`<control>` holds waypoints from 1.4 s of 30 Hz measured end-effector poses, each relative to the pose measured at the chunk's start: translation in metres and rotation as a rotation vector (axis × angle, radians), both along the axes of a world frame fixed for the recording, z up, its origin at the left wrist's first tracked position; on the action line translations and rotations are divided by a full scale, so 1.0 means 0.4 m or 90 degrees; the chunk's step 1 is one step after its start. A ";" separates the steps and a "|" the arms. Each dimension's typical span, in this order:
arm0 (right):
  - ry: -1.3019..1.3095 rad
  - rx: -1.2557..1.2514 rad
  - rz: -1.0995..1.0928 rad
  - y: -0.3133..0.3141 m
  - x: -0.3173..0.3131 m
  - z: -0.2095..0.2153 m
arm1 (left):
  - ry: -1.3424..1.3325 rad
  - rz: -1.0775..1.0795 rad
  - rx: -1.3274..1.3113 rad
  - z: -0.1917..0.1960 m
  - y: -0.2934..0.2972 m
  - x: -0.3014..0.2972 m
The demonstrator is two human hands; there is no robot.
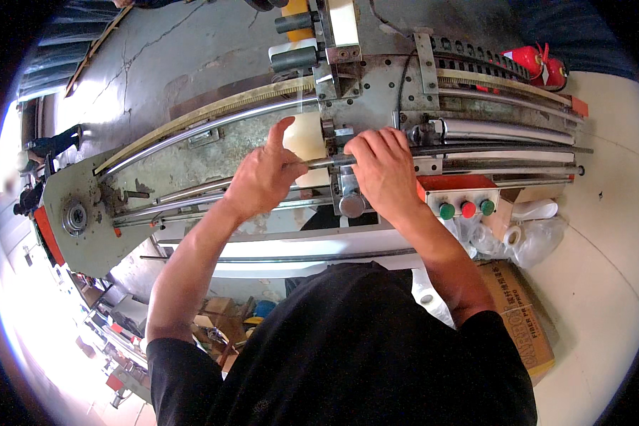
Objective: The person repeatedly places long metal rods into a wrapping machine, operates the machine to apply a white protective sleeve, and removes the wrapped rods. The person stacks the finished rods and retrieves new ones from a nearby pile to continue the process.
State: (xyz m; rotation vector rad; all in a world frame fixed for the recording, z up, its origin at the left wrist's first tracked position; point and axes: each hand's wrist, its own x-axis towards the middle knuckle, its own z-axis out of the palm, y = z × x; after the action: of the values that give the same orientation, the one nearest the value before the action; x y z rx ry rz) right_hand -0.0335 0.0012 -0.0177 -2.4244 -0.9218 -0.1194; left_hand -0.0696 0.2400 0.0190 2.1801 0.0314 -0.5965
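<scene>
A long thin rod [326,162] runs across the machine bed in front of me, silvery on the left and dark towards the right. My left hand [265,176] is curled on it, with the thumb along the rod and the index finger raised. Further right, my right hand [382,165] grips the same rod from above, its fingers bent over it. Behind the left hand sits a cream-coloured sheet or block [305,136], partly hidden. A metal carriage [368,99] stands just beyond both hands. Below the right hand is a round metal knob [351,206].
Steel guide rails [213,137] and a toothed belt [263,90] span the machine. At the right is a control box [468,202] with green and red buttons, above plastic-wrapped rolls [515,238] and a cardboard box [515,305]. Red fire extinguishers [539,64] stand at the far right.
</scene>
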 end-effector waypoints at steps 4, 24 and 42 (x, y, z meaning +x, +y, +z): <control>0.075 -0.116 0.032 -0.006 0.003 0.020 | -0.076 -0.038 0.237 0.034 -0.048 -0.014; 0.057 0.020 0.008 0.012 0.013 -0.040 | -0.113 -0.073 0.248 -0.055 0.127 -0.067; -0.035 -0.135 0.066 -0.047 0.056 -0.036 | -0.253 -0.016 0.404 -0.066 0.041 -0.054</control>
State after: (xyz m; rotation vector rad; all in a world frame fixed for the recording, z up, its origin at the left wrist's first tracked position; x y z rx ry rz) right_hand -0.0112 -0.0175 -0.0321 -2.5704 -1.1333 -0.0528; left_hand -0.0914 0.2563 -0.0072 2.8839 -0.0216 -0.1580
